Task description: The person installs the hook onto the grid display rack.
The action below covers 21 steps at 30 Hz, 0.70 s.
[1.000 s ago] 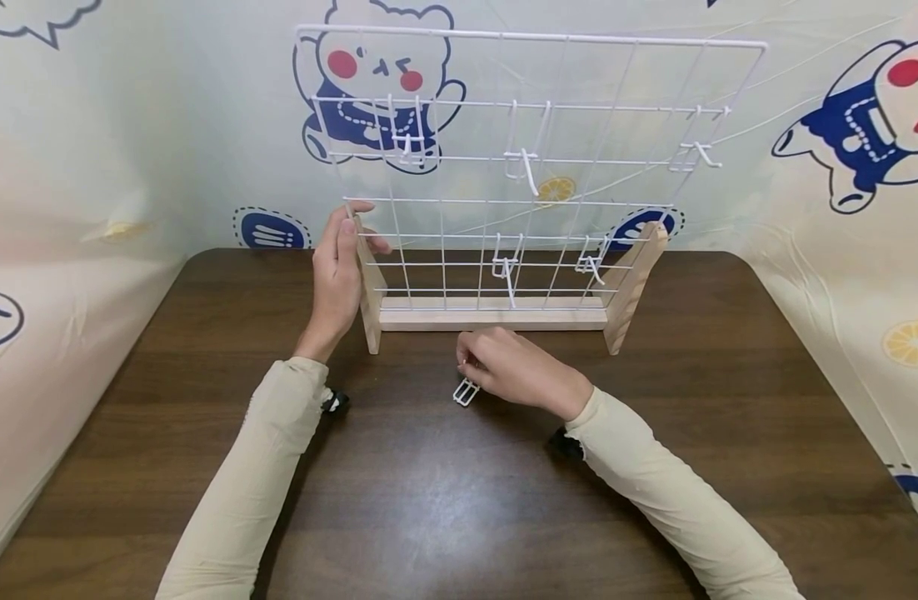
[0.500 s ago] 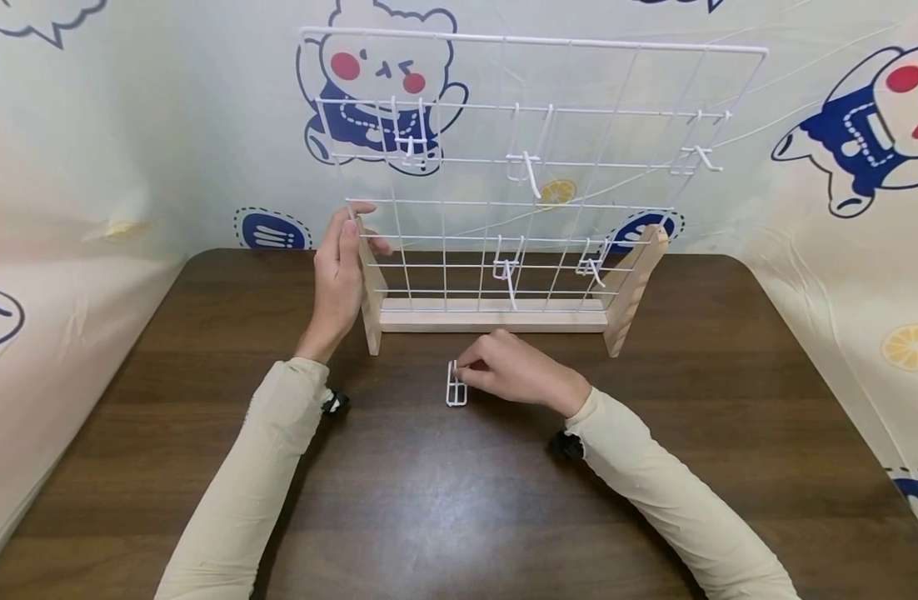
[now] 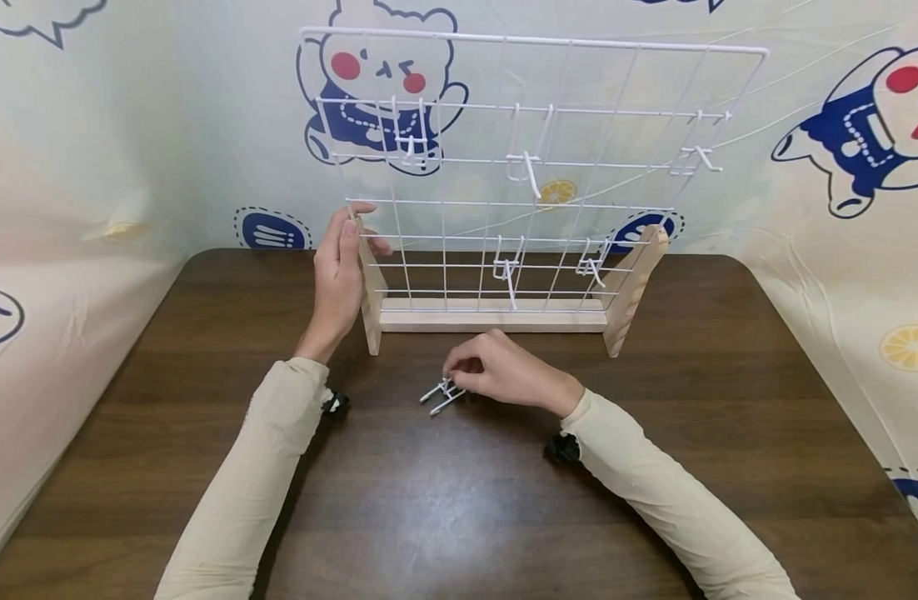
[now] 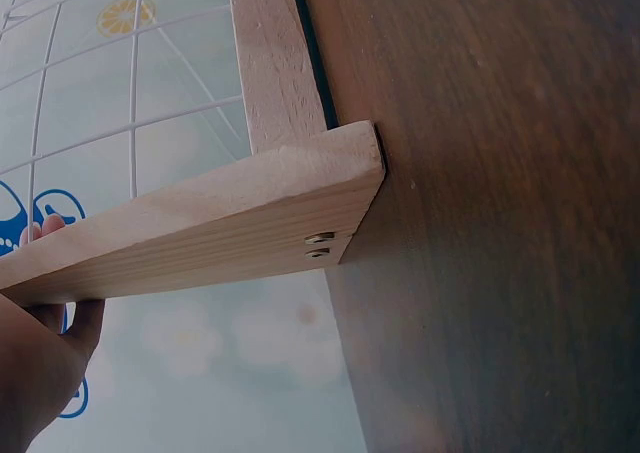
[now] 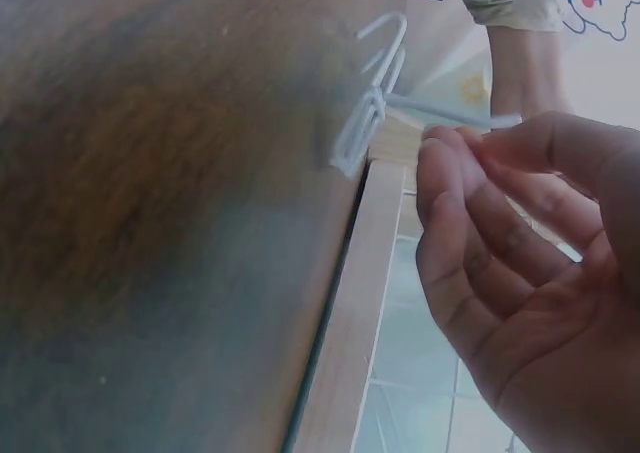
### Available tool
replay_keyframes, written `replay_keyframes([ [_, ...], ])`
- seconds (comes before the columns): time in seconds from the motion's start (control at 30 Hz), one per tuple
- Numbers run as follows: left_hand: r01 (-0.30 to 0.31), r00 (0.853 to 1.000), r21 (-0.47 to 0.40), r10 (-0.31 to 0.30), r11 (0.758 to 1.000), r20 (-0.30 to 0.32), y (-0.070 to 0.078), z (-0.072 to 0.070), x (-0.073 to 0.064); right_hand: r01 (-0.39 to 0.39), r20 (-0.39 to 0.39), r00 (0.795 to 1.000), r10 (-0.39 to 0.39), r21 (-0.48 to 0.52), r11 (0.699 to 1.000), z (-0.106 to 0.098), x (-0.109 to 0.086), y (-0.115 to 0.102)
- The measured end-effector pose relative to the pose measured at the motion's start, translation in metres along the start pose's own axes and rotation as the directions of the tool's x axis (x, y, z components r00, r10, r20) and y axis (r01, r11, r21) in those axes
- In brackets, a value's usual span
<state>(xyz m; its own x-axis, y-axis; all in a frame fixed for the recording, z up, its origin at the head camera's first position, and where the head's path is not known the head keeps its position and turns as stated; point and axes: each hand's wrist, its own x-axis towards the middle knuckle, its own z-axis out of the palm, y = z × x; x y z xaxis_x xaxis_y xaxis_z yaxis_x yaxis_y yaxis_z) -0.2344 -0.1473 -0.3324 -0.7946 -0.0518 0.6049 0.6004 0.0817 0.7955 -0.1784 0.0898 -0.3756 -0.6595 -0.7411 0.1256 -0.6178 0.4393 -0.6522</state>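
Note:
My left hand [image 3: 337, 271] grips the left wooden side support [image 4: 210, 223] of a white wire grid rack [image 3: 459, 202], with fingers on both sides of the board. In front of the rack's base, my right hand [image 3: 507, 367] bends over a white wire hook [image 3: 446, 392] on the table. Its thumb and fingertips come together at the hook's straight peg in the right wrist view; the exact contact is hard to make out. There the wire hook [image 5: 362, 128] has its back frame low and two bent prongs facing away from the palm.
Several similar hooks hang on the grid, among them an upper middle hook [image 3: 525, 167] and a lower right hook [image 3: 592, 265]. The rack has a right wooden support [image 3: 635, 292] and a base bar [image 3: 496, 323]. A patterned cloth [image 3: 204, 167] hangs behind the brown table [image 3: 459, 500].
The right hand has shifted slightly left and turned the hook, so its two prongs point toward the lower left in the head view. My left hand stays in place on the rack.

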Motion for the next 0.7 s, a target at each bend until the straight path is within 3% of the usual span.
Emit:
replay_keyframes([
  [0.17,0.011,1.000,0.018,-0.011,1.000,0.004,-0.0002,-0.0005,0.0002,-0.028,0.022,0.999,0.028,0.000,1.000,-0.0002,0.0000,-0.0025],
  [0.4,0.012,1.000,0.036,-0.012,0.999,0.010,0.0018,-0.0004,-0.0002,-0.057,0.149,0.988,0.050,0.043,0.997,0.0044,-0.0007,-0.0076],
  [0.7,0.020,1.000,-0.005,-0.020,1.000,0.002,-0.0014,-0.0002,0.0003,-0.047,0.122,0.992,0.035,0.096,0.994,0.0066,-0.0003,-0.0076],
])
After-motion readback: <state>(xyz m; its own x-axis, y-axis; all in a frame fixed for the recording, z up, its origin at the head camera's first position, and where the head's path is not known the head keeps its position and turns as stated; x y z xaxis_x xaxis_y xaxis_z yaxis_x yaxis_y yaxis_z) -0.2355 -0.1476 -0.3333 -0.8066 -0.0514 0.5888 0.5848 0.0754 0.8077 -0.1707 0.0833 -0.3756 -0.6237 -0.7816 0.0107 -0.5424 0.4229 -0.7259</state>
